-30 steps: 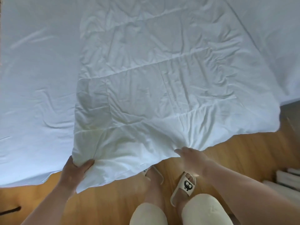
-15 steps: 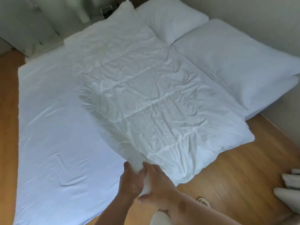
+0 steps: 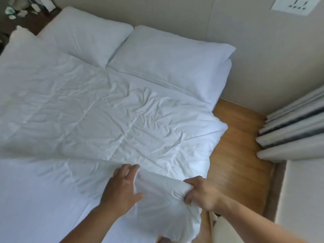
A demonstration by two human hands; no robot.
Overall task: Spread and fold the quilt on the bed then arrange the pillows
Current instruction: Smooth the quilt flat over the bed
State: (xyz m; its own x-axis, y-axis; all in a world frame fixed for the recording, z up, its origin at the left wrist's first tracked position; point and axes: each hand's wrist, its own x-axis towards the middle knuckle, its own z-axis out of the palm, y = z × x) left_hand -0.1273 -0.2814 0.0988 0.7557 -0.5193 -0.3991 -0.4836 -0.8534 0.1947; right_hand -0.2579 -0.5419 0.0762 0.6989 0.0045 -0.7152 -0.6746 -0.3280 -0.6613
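Seemingly soft and light, the quilt covers the bed; right hand clutches its bunched six-o'clock corner, left hand rests flat-fingered beside. Corners likely grip best.

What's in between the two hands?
A bunched corner of the white quilt lies between the left hand and the right hand, which grips it, in the head view.
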